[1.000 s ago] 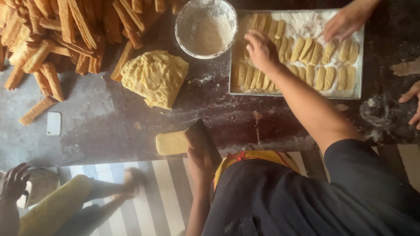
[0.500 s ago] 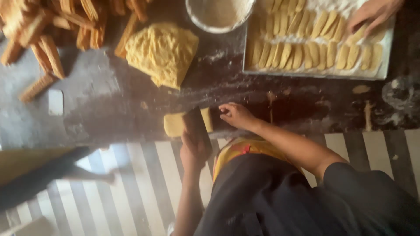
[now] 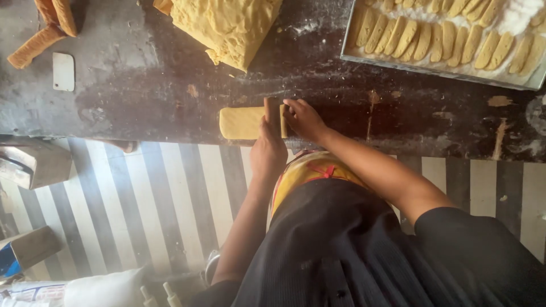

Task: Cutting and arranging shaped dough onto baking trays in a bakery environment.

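A flat yellow dough slab lies at the near edge of the dark table. My left hand grips a dark flat cutter that stands on edge across the slab's right end. Beside it, my right hand pinches the narrow dough strip on the right side of the blade. A big lump of yellow dough sits farther back on the table. At the back right, a metal tray holds several floured dough fingers in rows.
A small white scraper lies at the left of the table, with browned baked sticks behind it. Below the table edge is a striped floor. Boxes and a white sack stand at the left.
My right hand came back from the tray to the dough slab by the cutter. The view moved nearer and lower, and the flour bowl and another person's hand left it.
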